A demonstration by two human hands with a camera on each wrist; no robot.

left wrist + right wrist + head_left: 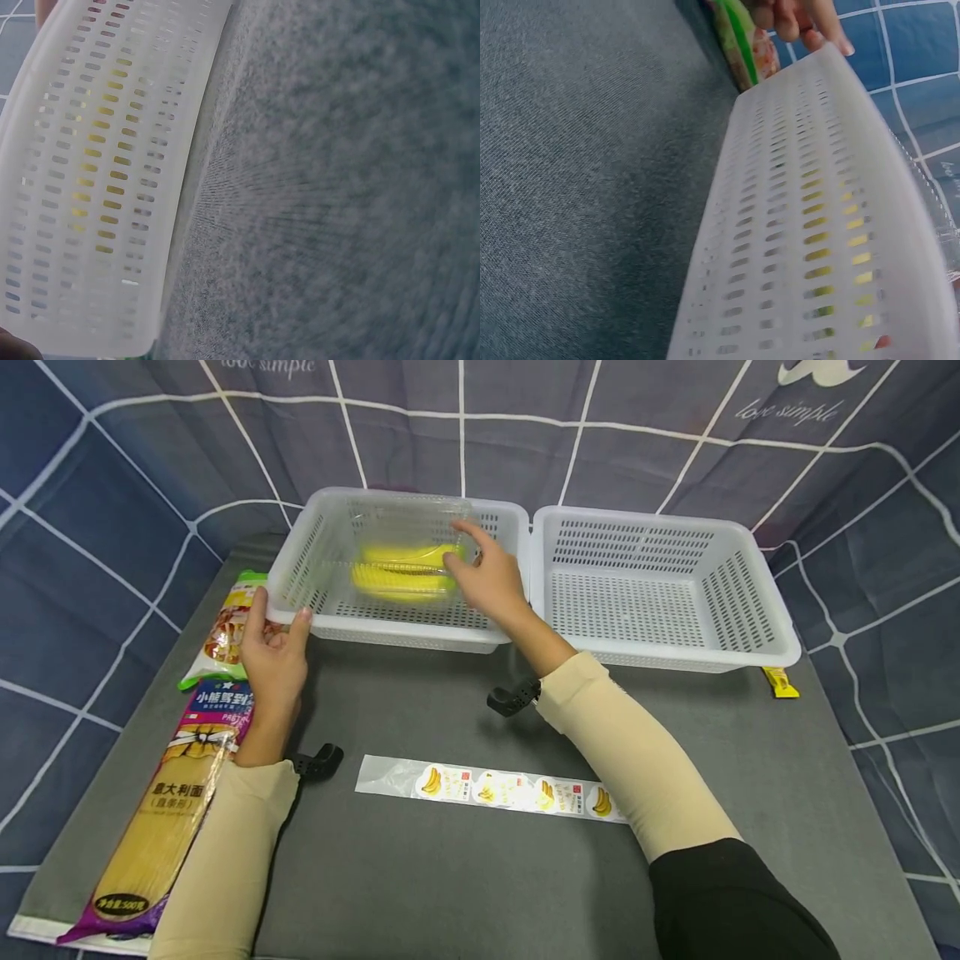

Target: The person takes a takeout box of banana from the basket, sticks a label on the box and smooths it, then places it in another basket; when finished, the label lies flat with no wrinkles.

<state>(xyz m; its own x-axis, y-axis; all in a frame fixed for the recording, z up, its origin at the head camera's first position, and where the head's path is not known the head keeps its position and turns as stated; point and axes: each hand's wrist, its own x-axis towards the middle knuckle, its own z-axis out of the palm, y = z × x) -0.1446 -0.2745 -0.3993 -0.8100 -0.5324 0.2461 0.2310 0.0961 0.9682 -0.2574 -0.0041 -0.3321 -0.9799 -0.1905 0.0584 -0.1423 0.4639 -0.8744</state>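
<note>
A clear plastic box (408, 583) with long yellow bananas (405, 556) inside is in the left white basket (405, 639). My right hand (491, 572) holds the box at its right end, thumb and forefinger over the clear plastic. With my left hand (273, 656) I grip the basket's front left corner, thumb at the front rim. In the right wrist view, the fingers (821, 19) of that hand curl at the same corner. Yellow shows through the slots of the basket wall (105, 180) in the left wrist view.
Another white basket (667, 656) stands alongside on the right, with a small yellow packet (781, 683) partly under its front corner. A strip of banana stickers (487, 787) lies on the grey table (450, 877). At the left are a spaghetti pack (161, 827) and a green-edged food bag (225, 639).
</note>
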